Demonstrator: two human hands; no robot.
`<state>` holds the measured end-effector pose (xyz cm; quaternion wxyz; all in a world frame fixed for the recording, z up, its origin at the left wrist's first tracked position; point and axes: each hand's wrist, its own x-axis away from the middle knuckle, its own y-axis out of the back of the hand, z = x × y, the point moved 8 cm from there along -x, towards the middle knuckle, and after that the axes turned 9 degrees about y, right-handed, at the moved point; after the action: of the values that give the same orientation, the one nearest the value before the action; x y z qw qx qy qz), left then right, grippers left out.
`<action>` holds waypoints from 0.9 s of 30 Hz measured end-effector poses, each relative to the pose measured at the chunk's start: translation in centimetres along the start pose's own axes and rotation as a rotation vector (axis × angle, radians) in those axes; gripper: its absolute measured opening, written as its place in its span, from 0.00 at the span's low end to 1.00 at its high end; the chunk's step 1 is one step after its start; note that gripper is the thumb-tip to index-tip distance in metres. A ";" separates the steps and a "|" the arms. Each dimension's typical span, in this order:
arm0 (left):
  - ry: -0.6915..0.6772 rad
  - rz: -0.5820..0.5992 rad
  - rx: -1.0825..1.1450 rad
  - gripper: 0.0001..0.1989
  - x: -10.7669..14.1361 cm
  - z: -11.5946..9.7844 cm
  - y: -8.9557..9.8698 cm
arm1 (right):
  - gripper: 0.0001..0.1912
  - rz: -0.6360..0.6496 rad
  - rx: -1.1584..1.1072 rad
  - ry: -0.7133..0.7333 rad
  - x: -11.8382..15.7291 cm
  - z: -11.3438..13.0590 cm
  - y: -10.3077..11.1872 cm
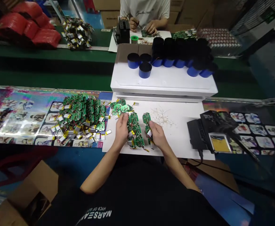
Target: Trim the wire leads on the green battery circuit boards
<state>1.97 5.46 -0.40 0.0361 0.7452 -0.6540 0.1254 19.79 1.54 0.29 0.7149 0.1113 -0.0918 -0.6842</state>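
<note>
My left hand point(121, 130) rests on a wired row of small green circuit boards point(133, 133) with silver-and-yellow pouch batteries, and its fingers grip the boards' far end. My right hand point(157, 135) holds a shorter bunch of the same boards point(147, 127) at the row's right side. Both hands are over a white sheet point(175, 138). More boards lie loose at my left fingertips point(120, 107). A large heap of boards and batteries point(82, 119) sits left of the sheet. Trimmed wire bits point(161, 116) lie scattered to the right.
A black soldering station point(210, 131) with a yellow sponge tray point(220, 142) stands on the right. Behind the sheet, a white block point(163, 83) carries blue-and-black rolls point(133, 60). A co-worker's hands point(142, 26) work across the bench. A cardboard box point(26, 194) sits low left.
</note>
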 end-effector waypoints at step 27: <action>-0.062 0.026 0.030 0.25 0.4 -1.1 -1.7 | 0.33 -0.033 -0.231 -0.005 -1.3 0.4 -3.1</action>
<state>3.52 5.57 0.98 0.0031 0.7407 -0.6623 0.1124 16.63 2.72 -0.17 0.7113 0.0281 -0.0123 -0.7022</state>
